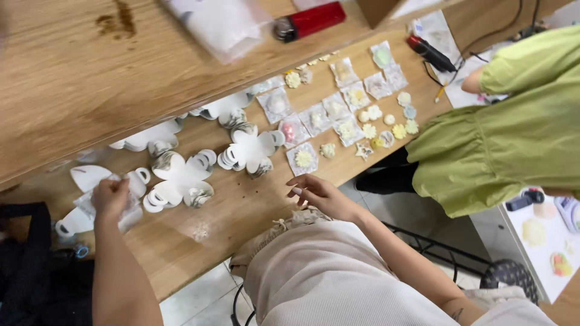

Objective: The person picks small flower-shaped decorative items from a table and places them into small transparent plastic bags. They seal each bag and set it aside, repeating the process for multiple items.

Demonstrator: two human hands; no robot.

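My left hand (pixel 110 197) rests on a stack of clear plastic sheets and white flower-shaped card cutouts (pixel 90 211) at the left of the wooden table (pixel 241 208). More white flower-shaped cutouts (pixel 180 177) lie beside it, with another pile (pixel 251 149) further right. My right hand (pixel 317 192) hovers at the table's near edge with fingers loosely curled and nothing visible in it. Just above it lies a small bagged yellow flower piece (pixel 303 159).
Many small flower ornaments (pixel 368 113), some in clear bags, cover the table's right part. A red-and-black tool (pixel 308 21) and a plastic bag (pixel 220 24) lie on the upper shelf. A person in a green top (pixel 507 133) sits to the right near a glue gun (pixel 430 53).
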